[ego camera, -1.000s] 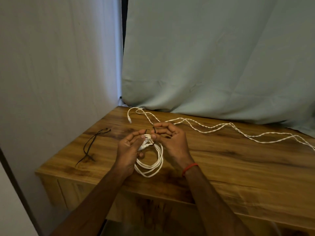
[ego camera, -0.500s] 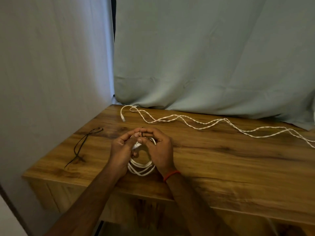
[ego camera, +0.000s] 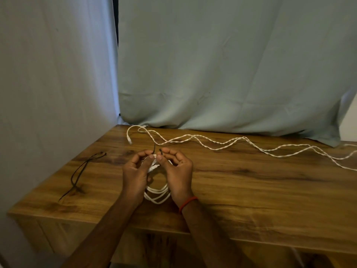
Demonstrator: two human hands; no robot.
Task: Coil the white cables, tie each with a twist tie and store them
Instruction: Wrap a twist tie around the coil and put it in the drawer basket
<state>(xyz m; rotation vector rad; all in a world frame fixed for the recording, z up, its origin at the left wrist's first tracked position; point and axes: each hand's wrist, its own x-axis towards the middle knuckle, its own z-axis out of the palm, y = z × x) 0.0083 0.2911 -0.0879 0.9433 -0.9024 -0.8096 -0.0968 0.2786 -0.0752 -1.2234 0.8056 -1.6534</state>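
Over the wooden tabletop, the left hand and right hand each pinch an end of a dark twist tie at the top of the coiled white cable, while an uncoiled white cable lies behind.

Both forearms reach forward from the lower edge of the view and converge, the hands almost meeting. The left hand is curled with its thumb pressed toward its fingertips in a pinch. The right hand mirrors it, palm turned inward, fingers bent and thumb tip close to the left thumb. A red band circles the right wrist.
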